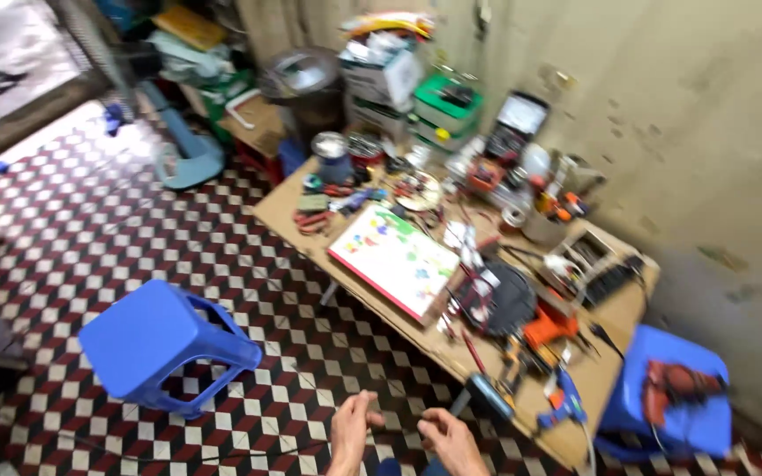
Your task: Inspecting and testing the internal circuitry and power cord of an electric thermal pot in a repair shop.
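Ahead of both hands, up and to the right, a low wooden table (615, 322) stands against the wall, so its clutter stays within reach: a white board dabbed with coloured paint (396, 258), a blue glue gun (562, 401) nearest the hands, an orange tool (547, 328). Left of the hands stands a blue plastic stool (162, 345); a second blue stool (672, 397), far right, carries a red drill (676, 385). Far beyond, a blue tin (332, 159) — contents unclear. The left hand (351, 432) and right hand (450, 438) hang half-curled, holding nothing visible.

Checkered floor (249, 291), stained wall (707, 132), blue stool (165, 344).
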